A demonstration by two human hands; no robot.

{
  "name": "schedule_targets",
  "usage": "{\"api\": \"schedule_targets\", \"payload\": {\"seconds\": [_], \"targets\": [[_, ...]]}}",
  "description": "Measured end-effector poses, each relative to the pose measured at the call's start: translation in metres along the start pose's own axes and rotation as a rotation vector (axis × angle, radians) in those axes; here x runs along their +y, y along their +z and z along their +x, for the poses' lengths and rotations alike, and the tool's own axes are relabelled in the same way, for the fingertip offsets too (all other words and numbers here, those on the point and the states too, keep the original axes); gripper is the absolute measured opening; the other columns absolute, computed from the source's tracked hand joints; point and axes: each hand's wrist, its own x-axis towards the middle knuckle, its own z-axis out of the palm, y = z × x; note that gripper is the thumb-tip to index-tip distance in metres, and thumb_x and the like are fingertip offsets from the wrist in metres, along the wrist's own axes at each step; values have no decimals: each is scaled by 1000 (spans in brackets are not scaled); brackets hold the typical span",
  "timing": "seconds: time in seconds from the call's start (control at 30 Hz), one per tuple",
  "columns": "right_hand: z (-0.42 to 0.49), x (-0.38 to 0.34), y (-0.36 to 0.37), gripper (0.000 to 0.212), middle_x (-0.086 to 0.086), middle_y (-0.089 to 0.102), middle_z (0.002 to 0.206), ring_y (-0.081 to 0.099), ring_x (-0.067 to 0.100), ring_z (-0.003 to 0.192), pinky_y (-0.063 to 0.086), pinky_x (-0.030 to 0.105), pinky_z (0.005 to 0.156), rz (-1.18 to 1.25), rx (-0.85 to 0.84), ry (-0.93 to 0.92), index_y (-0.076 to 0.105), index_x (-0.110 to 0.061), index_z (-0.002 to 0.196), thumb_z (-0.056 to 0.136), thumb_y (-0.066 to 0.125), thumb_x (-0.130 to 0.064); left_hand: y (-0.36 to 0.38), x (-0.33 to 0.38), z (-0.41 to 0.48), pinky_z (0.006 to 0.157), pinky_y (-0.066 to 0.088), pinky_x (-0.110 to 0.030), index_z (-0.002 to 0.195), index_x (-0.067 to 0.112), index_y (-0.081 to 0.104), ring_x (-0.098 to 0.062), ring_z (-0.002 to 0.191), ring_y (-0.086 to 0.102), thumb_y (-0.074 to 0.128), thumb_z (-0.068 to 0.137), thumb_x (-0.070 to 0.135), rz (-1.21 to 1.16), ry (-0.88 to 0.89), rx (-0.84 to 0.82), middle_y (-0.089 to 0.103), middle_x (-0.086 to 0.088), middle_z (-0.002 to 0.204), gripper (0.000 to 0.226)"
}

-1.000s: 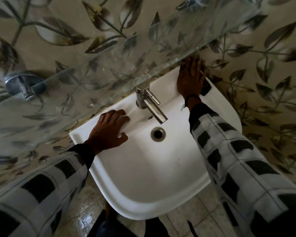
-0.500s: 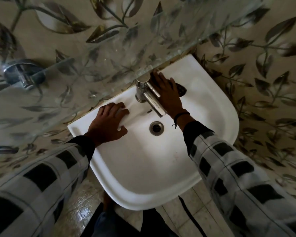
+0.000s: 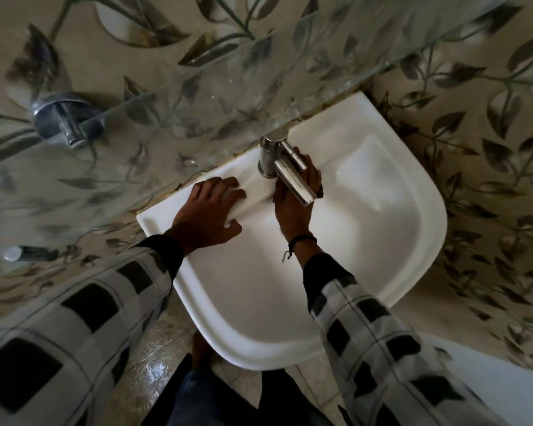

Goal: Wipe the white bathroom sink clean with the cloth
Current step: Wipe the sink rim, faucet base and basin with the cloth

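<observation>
Right hand (image 3: 293, 207) lies flat at the back of the white sink (image 3: 382, 216), directly under the spout of the chrome faucet (image 3: 290, 175), which crosses over its knuckles. Its fingers are stretched out toward the faucet's base and press down on the dark cloth (image 3: 320, 189). Only a thin sliver of the cloth shows, at the hand's right edge on the slope of the basin; the rest is hidden under the palm. A dark cord band (image 3: 300, 240) circles that wrist.

The left hand (image 3: 206, 213) rests on the sink's back ledge just left of the faucet, palm down. Its fingers are spread and nearly straight, and its thumb points toward the basin; it holds nothing. The two hands lie near each other, not touching.

Both arms wear black-and-white checked sleeves (image 3: 379, 327). A glass shelf (image 3: 197, 87) runs slantwise above the sink's back edge, held by a chrome bracket (image 3: 62, 118) at the left. The wall (image 3: 490, 155) behind and to the right carries a dark leaf pattern. Below the sink's front rim is a tiled floor (image 3: 157, 352), which looks wet and shiny.
</observation>
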Motion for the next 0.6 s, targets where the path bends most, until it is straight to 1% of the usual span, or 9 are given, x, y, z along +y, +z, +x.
{"api": "schedule_targets", "payload": {"seconds": [0.1,0.17,0.27,0.3,0.37,0.43,0.47,0.53,0.6], "targets": [[-5,-14,1,52,-7,44,141,44,24,133,35,43,114,119,79,105,45,-16,141,92,62,-10,-1,1,0,98,36,-44,128,21,56,-34,121,49,61,71,46,-3,0,15,53,-6,141,63],[-5,-27,0,50,-11,51,132,54,21,125,45,41,108,319,151,237,48,-23,134,90,65,-10,-3,1,0,98,36,-44,128,21,56,-34,121,49,62,70,46,-11,-4,15,53,-5,140,63],[-6,-31,6,37,3,65,113,63,15,106,52,37,98,448,197,410,58,-4,120,84,67,-9,-2,0,0,100,36,-43,130,21,55,-34,123,49,63,70,46,-26,-15,-1,52,-5,141,66],[-5,-29,6,38,15,65,113,62,15,103,50,39,101,447,115,444,58,3,119,87,65,-16,-2,0,0,100,36,-43,130,20,55,-34,123,49,63,70,46,-28,-20,-2,52,-5,141,67],[-13,-21,2,49,13,57,136,46,1,117,22,8,113,241,-135,433,53,-1,135,99,48,-35,-2,-1,-1,101,36,-43,131,17,55,-34,124,49,63,70,46,-35,-25,0,53,-6,141,69],[-24,-17,-2,53,4,50,145,37,-1,129,-2,-6,98,-28,-210,331,51,-13,141,105,28,-45,-2,-1,0,101,36,-43,129,15,56,-34,123,49,64,69,45,-43,-22,14,53,-6,140,68],[-27,-18,-3,56,3,53,141,41,7,131,-1,-3,100,-132,-205,296,53,-15,139,106,22,-48,-2,-1,-1,101,36,-43,128,15,56,-34,123,49,65,68,45,-44,-20,21,53,-6,139,67],[-31,-18,0,56,2,60,133,51,21,125,18,14,105,-310,-198,192,58,-20,134,106,18,-48,-1,-1,0,100,36,-43,125,16,56,-34,122,49,66,68,44,-46,-17,35,53,-7,139,64],[-32,-22,-1,44,4,64,128,55,29,116,36,35,96,-345,-205,168,59,-21,132,106,29,-40,0,-2,-1,99,36,-43,123,15,56,-34,123,48,66,68,44,-50,-13,38,53,-7,139,63]]}}
